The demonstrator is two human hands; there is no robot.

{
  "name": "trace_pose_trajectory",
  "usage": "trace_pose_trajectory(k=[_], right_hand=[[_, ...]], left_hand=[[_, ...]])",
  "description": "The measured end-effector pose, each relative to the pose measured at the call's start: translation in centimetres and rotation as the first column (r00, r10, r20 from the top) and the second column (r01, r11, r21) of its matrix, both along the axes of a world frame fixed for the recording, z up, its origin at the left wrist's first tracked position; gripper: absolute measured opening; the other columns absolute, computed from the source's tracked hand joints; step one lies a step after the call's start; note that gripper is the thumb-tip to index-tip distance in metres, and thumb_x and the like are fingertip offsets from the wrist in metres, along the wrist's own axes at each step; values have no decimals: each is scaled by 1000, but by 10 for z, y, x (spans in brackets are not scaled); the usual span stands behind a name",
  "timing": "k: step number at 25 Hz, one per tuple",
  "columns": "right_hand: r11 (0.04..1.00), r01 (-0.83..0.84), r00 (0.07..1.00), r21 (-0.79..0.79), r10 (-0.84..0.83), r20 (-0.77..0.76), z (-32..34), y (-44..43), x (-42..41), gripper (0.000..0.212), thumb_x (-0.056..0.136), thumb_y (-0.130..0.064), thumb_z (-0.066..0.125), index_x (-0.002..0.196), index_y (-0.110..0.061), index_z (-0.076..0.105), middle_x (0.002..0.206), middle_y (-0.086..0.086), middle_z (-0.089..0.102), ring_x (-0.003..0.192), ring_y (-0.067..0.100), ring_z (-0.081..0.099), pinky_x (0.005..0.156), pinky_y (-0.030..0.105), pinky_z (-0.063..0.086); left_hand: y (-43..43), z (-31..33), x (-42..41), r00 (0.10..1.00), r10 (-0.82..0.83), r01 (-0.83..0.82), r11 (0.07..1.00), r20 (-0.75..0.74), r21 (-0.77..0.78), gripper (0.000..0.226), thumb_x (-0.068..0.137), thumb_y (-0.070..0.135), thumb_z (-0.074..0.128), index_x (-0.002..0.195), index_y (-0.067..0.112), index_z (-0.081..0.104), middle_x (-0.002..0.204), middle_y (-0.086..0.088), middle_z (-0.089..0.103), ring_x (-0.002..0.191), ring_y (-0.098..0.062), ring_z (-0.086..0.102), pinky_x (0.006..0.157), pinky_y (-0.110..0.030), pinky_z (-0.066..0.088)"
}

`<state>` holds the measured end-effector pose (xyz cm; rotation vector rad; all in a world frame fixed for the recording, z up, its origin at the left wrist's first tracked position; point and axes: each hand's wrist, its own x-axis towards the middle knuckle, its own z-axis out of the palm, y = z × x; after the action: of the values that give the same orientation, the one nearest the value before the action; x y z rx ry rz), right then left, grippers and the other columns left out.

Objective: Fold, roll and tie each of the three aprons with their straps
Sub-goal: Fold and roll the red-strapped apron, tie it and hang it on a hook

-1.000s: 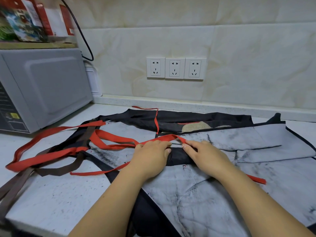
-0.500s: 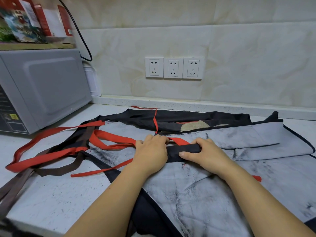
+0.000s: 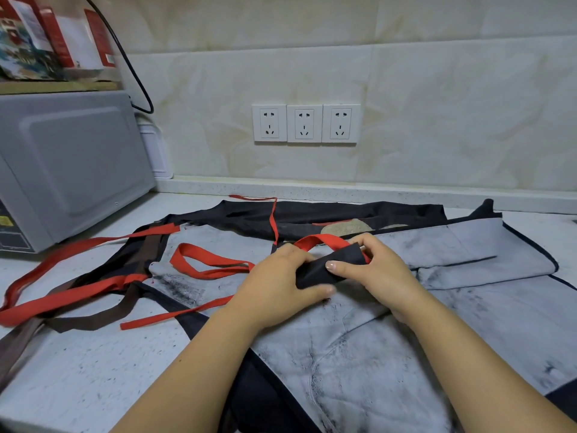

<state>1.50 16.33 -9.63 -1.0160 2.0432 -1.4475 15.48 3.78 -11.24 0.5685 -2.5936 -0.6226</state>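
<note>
Gripping a small dark rolled apron [image 3: 327, 270] at both ends, the two hands meet over the middle of the bench [image 3: 78, 385]. The left hand [image 3: 278, 289] curls its fingers [image 3: 288, 253] over the roll's left end with the thumb underneath. The right hand [image 3: 384, 270] closes on the right end, its thumb laid along the front of the roll and the other fingers curled over the top. A red strap [image 3: 321, 240] arches over the roll between the hands and passes under the right fingers; where it ends I cannot tell. The roll is held over a grey apron [image 3: 359, 364] that lies spread flat across the right and near part of the bench, smudged with dark marks and edged in dark binding. Behind it, close to the wall, a black apron [image 3: 343, 214] lies stretched out sideways, with a thin red tie [image 3: 274, 220] running across it. To the left, more red straps [image 3: 78, 296] and a brown strap [image 3: 93, 320] trail in loose loops over the bench toward its left edge. A grey microwave [image 3: 71, 170] stands at the far left with boxes [image 3: 53, 42] on top and a black cable [image 3: 131, 67] hanging behind it. Three white sockets [image 3: 304, 123] sit in a row on the tiled wall.
</note>
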Motion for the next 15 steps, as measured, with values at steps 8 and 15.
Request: trace_pose_trajectory(k=[8, 15], right_hand=[[942, 293, 953, -166, -275, 125, 28, 21, -30, 14, 86, -38, 67, 97, -29, 68, 78, -16, 62, 67, 0, 55, 57, 18, 42], [869, 405, 874, -283, -277, 399, 22, 27, -45, 18, 88, -9, 65, 104, -15, 60, 61, -8, 50, 43, 2, 35, 39, 13, 28]], left_hand=[[9, 14, 3, 996, 36, -14, 970, 84, -243, 32, 94, 52, 50, 121, 35, 51, 97, 15, 55, 88, -13, 51, 73, -29, 30], [12, 20, 0, 993, 20, -26, 998, 120, 51, 27, 96, 53, 44, 110, 30, 50, 95, 10, 58, 88, -15, 57, 79, -33, 46]])
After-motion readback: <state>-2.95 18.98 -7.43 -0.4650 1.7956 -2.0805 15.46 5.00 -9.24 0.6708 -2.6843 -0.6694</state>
